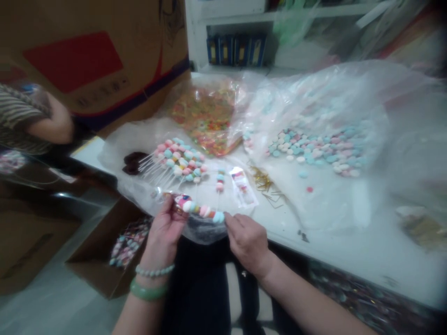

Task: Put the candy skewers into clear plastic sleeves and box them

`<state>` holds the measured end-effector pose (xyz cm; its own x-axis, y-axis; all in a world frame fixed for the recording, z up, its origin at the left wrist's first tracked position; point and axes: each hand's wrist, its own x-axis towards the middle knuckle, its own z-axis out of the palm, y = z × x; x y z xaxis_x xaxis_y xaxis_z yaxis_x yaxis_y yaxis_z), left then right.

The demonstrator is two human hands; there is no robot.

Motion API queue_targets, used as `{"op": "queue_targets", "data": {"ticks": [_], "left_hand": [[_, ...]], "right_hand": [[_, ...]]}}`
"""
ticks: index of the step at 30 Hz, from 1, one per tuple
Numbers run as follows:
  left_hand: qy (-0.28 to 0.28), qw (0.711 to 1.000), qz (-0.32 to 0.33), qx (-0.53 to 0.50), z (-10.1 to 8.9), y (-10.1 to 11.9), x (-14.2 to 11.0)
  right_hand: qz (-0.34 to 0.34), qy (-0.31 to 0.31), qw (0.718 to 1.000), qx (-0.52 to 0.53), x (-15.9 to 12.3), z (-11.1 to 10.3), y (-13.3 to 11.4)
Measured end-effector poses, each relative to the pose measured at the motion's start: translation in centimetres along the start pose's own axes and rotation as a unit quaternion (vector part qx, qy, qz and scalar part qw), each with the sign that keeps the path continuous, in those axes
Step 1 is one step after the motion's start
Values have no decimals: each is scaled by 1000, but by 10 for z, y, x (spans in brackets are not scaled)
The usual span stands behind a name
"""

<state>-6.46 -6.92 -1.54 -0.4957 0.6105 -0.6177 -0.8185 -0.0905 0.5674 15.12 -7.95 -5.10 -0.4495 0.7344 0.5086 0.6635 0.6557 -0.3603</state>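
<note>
Level in front of me I hold a marshmallow skewer (206, 211) of pastel pieces in pink, white and blue. My left hand (170, 222) has its fingers closed round the left end, where a printed wrapper (180, 201) with a pink figure shows. At the blue right end, my right hand (247, 239) is closed in a pinch; the stick there is hidden by its fingers. Just beyond lie a short skewer (220, 180) and a small printed bag (243, 187). A pile of finished-looking skewers (181, 160) with white sticks rests further left.
Clear plastic bags on the white table (279, 223) hold orange-red candies (213, 116) and loose pastel marshmallows (314, 146). Gold twist ties (263, 179) lie mid-table. A carton (104, 246) with packed candy sits below left; a large box (115, 51) stands behind. Another person's arm (52, 121) is at left.
</note>
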Motion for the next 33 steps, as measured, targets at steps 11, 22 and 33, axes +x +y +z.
{"op": "queue_targets", "data": {"ticks": [11, 22, 33], "left_hand": [[-40, 986, 92, 134, -12, -2, 3], [-37, 980, 135, 143, -18, -7, 8], [-63, 962, 198, 177, -17, -14, -1]], "right_hand": [[133, -164, 962, 174, 6, 3, 8], [153, -210, 934, 246, 11, -3, 7], [197, -288, 889, 298, 17, -10, 8]]}}
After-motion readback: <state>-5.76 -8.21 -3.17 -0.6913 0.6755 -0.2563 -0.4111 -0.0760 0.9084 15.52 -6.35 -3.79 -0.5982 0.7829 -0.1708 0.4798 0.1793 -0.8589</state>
